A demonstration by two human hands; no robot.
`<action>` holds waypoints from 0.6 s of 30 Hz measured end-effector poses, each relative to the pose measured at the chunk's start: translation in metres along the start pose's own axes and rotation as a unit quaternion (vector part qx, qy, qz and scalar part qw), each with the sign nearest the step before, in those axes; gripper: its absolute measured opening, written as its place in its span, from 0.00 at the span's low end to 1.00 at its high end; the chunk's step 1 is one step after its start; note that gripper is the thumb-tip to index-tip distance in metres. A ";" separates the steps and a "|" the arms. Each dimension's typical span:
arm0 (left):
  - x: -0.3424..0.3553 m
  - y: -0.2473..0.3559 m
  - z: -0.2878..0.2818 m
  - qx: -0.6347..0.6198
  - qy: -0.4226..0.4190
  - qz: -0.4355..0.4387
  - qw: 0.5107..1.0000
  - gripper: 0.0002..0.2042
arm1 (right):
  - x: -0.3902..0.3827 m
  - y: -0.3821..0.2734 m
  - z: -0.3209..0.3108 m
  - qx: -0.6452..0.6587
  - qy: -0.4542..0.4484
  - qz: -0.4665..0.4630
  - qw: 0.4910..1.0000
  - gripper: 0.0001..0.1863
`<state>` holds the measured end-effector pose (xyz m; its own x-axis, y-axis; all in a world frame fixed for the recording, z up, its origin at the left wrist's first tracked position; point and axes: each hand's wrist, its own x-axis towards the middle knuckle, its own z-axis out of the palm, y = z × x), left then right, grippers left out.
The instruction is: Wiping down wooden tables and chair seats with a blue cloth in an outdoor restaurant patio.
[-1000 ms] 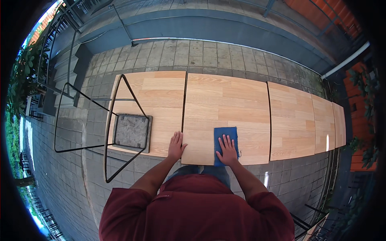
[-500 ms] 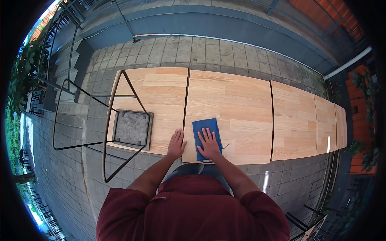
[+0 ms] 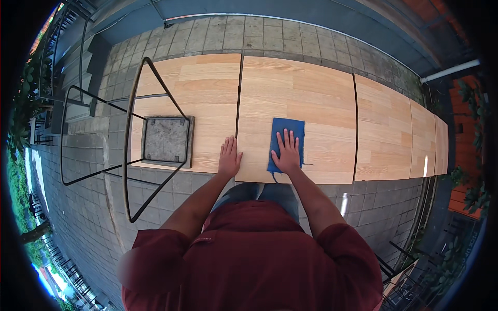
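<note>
Your right grip (image 3: 288,153) lies flat, spread apart, on the blue cloth (image 3: 281,124), at 3 o'clock from your left grip (image 3: 229,158), which rests flat and unclenched on the tabletop (image 3: 210,93). At the left grip's 9 o'clock sits an upturned stool (image 3: 165,138).

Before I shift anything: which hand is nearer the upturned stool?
Left. The left hand lies on the tabletop, just right of the stool's seat; the right hand is farther right, on the blue cloth.
</note>
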<state>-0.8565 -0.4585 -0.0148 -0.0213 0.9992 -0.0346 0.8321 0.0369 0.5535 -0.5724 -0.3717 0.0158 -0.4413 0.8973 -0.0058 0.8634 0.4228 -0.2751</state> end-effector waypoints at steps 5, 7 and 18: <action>0.007 0.006 -0.005 0.011 -0.004 0.013 1.000 0.31 | 0.032 -0.056 0.022 0.007 0.005 -0.026 1.000 0.46; 0.012 0.008 -0.006 -0.020 0.003 -0.015 1.000 0.30 | 0.029 -0.080 0.023 0.034 -0.032 -0.069 0.997 0.46; 0.042 0.031 -0.015 -0.174 0.051 -0.059 0.982 0.30 | -0.036 -0.052 -0.009 0.016 -0.146 -0.101 0.984 0.48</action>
<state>-0.8394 -0.4157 0.0132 -0.1767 0.9834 -0.0414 0.5811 0.1382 0.8020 -0.5994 -0.4248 0.0391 -0.6580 0.7194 -0.2225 0.7453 0.5799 -0.3292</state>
